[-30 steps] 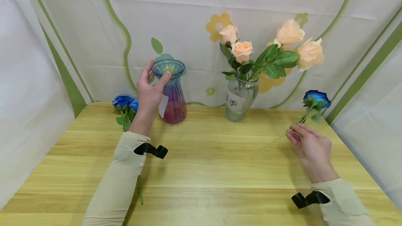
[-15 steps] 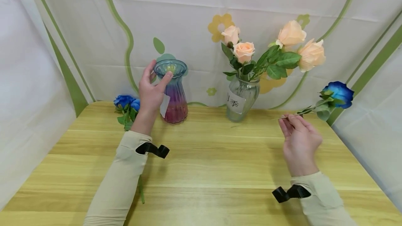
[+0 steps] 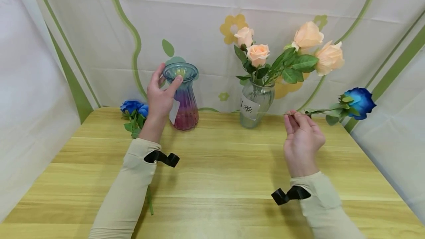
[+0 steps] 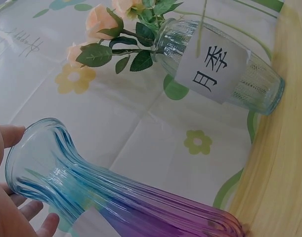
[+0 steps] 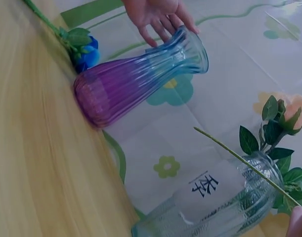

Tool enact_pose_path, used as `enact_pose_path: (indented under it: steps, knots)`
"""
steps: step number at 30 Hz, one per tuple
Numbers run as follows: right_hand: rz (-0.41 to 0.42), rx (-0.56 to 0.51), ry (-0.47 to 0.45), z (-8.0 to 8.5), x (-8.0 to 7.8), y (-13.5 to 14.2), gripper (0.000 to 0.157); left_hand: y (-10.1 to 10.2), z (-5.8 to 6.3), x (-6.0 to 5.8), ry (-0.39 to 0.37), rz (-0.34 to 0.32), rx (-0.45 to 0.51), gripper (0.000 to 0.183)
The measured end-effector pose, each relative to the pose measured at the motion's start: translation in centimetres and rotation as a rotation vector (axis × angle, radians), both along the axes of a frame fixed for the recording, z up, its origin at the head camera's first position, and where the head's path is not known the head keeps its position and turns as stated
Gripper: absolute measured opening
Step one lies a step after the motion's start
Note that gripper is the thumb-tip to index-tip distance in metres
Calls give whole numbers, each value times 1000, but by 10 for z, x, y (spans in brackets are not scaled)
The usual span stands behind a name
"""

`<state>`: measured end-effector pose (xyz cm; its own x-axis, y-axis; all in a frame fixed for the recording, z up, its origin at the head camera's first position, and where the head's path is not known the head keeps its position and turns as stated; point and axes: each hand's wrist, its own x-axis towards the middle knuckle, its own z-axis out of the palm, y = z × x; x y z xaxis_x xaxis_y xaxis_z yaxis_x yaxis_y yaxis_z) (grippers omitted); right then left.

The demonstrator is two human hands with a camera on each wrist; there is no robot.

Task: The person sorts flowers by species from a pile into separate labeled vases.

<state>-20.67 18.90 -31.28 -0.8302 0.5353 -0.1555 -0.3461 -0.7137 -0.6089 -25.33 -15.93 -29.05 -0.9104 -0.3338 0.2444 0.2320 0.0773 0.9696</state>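
Observation:
My left hand (image 3: 161, 99) holds the flared rim and neck of a glass vase (image 3: 186, 108), blue at the top and purple-pink below. The vase stands upright at the table's back, a white label partly hidden on its side. In the left wrist view, thumb and fingers lie on either side of the glass mouth (image 4: 34, 153). My right hand (image 3: 303, 143) pinches the stem of a blue rose (image 3: 360, 103) above the table at right. The bloom points right, and the bare stem (image 5: 244, 162) crosses in front of the clear vase in the right wrist view.
A clear labelled vase (image 3: 250, 115) with several peach roses (image 3: 258, 55) stands at the back, between the hands. Blue roses (image 3: 132, 108) lie on the wooden table (image 3: 212, 180) at left, partly behind the left arm. A patterned white cloth (image 3: 186, 21) hangs behind.
My right hand has moved left and farther back with the blue rose, whose stem has swung to nearly level. The left hand has stayed at the coloured vase.

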Motion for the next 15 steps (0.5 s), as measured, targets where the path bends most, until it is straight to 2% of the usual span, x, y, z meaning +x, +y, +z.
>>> enact_pose_path:
  steps: [6, 15]
  knots:
    - [-33, -24, 42, 8, -6, -24, 18, 0, -1, 0, -5, 0, 12, 75]
    - [-71, 15, 113, 17, -15, -62, 11, 1, 1, 0, -5, -2, 22, 75]
